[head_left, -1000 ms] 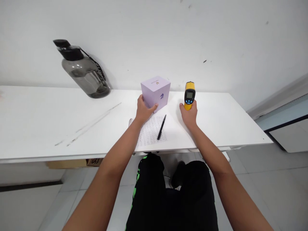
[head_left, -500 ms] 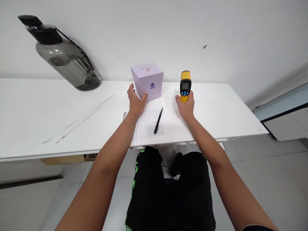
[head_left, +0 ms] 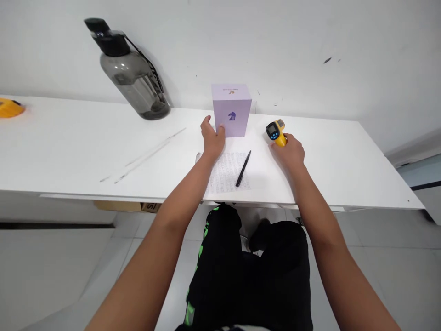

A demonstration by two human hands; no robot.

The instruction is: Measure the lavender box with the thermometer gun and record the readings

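Note:
My left hand (head_left: 213, 140) is at the lower left corner of a lilac cardboard box (head_left: 231, 117), its thumb on the front face and its other fingers by the left side. The box stands upright near the wall, with a dark blue horse-head emblem on its front. In my right hand (head_left: 292, 151) is a yellow and black infrared thermometer (head_left: 275, 131), gripped by its handle. Its screen and blue buttons face up and it leans left, low over the table. Between my hands a black pen (head_left: 243, 168) lies on a sheet of handwritten paper (head_left: 222, 174).
A grey water bottle (head_left: 134, 80) with a black lid stands against the wall at left. Part of an orange-yellow object (head_left: 10, 108) shows at the left edge. The white table (head_left: 69, 151) ends just before my knees. Below it is a cardboard box (head_left: 119, 206).
My right hand has turned and tilted the thermometer to the left and brought it lower. The lilac box now faces me more squarely. The whole view has shifted left.

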